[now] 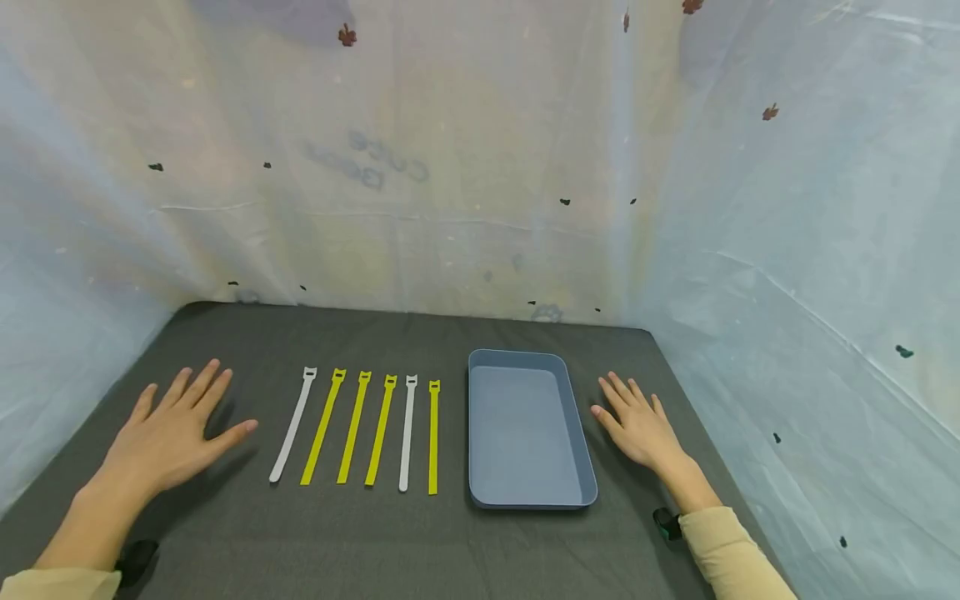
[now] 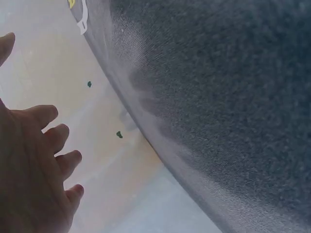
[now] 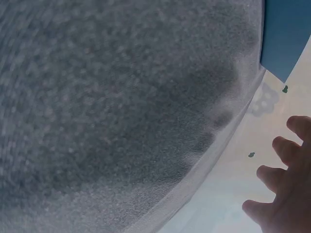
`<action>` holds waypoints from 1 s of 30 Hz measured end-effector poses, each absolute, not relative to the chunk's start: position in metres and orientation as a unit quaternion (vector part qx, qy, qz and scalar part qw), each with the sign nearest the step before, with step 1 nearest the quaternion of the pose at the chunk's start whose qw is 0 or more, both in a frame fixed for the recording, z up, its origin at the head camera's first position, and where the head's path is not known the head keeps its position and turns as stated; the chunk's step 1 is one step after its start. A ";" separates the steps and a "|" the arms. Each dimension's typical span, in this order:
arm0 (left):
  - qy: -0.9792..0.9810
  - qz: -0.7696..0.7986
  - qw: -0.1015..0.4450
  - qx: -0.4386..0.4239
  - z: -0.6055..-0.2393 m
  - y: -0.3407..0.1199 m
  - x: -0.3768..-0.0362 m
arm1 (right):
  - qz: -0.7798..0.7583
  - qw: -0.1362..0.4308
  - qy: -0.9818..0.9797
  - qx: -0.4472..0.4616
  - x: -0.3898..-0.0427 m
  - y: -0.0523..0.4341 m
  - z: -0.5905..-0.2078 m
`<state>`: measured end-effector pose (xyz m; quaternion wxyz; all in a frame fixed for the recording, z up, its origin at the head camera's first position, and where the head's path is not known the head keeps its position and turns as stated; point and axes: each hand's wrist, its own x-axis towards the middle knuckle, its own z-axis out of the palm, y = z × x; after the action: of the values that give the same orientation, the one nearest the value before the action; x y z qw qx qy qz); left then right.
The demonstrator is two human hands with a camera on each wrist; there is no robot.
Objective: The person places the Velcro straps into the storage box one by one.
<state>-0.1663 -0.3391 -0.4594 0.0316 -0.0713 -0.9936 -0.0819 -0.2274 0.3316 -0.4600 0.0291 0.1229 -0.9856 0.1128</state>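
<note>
Left hand [image 1: 174, 433] flat on dark cloth [image 1: 360, 542], fingers spread, holding nothing. At its 3 o'clock, just beside thumb: six straps in row, white strap [image 1: 293, 425] nearest, then three yellow straps [image 1: 352, 427], second white [image 1: 406, 433], last yellow [image 1: 433, 437]. Blue tray [image 1: 585, 467] next, appears empty. Right hand [image 1: 637, 425] at tray's 3 o'clock, palm down, fingers loosely spread, near rim; contact unclear.

Faint mirrored lettering shows through the back sheet [image 1: 367, 162], too blurred to read
</note>
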 end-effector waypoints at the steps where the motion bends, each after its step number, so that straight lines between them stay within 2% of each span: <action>1: -0.993 -0.083 0.035 -0.073 -0.460 -0.339 -0.167 | 0.116 0.032 -0.985 0.125 -0.228 0.332 -0.461; 10: -0.988 -0.082 0.079 -0.100 -0.454 -0.336 -0.181 | 0.123 0.071 -0.979 0.144 -0.228 0.333 -0.464; 18: -0.979 -0.092 0.125 -0.135 -0.448 -0.335 -0.197 | 0.125 0.064 -0.979 0.146 -0.228 0.329 -0.460; 30: -0.973 -0.102 0.126 -0.162 -0.443 -0.319 -0.225 | 0.141 0.058 -0.966 0.210 -0.217 0.322 -0.461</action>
<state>-0.2251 -0.3191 -0.4430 0.1257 -0.1616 -0.9735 -0.1022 -0.2171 0.3218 -0.4613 0.0583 0.2097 -0.9658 0.1412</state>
